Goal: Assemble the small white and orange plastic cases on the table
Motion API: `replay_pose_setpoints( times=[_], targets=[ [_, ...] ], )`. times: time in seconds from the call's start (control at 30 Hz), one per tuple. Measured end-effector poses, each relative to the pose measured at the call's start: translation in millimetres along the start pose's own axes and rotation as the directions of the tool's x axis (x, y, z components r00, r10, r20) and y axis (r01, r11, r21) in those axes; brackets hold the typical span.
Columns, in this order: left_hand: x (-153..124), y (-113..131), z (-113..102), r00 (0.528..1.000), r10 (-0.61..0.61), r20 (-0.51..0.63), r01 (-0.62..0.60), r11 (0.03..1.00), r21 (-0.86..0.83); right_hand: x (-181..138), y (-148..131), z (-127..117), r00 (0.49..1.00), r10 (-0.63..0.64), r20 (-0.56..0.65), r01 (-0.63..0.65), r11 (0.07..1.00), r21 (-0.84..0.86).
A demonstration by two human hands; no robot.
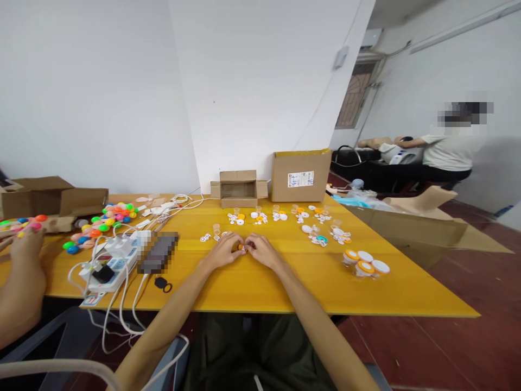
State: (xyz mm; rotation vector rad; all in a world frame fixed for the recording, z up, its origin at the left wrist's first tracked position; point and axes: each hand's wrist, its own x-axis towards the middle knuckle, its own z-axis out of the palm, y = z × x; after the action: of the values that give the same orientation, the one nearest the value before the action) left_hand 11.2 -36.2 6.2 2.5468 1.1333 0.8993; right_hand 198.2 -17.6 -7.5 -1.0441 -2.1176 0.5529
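Over the middle of the yellow table, my left hand (226,251) and my right hand (261,250) meet fingertip to fingertip. Both are closed in a pinch around a small orange-and-white part (241,247), mostly covered by the fingers. Just beyond my left hand stands a clear plastic cup (216,229), with small white pieces (205,237) lying to its left. Further back are several groups of clear cups, orange and white rings and white dotted pieces (259,218). To the right, a teal ring (322,239) lies among similar pieces.
Capped clear containers (364,264) stand at the right. A small open carton (238,191) and a large cardboard box (301,176) line the back. Leftward are a power strip (122,263) with cables, a dark pixelated device (159,252), colourful balls (109,220) and another person's hand (26,247).
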Motion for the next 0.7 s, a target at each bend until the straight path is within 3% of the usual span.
replay_pose_setpoints(
  times=[0.27,0.7],
  targets=[
    [0.2,-1.5,0.4,1.0,-0.002,-0.007,0.002,1.0,0.023,1.1,4.4,0.8,1.0,-0.003,-0.018,0.003,1.0,0.009],
    [-3.8,-1.3,-0.6,1.0,0.005,0.002,-0.005,0.999,0.052,1.5,2.8,-8.0,0.991,0.097,-0.09,-0.097,0.995,0.01]
  ],
)
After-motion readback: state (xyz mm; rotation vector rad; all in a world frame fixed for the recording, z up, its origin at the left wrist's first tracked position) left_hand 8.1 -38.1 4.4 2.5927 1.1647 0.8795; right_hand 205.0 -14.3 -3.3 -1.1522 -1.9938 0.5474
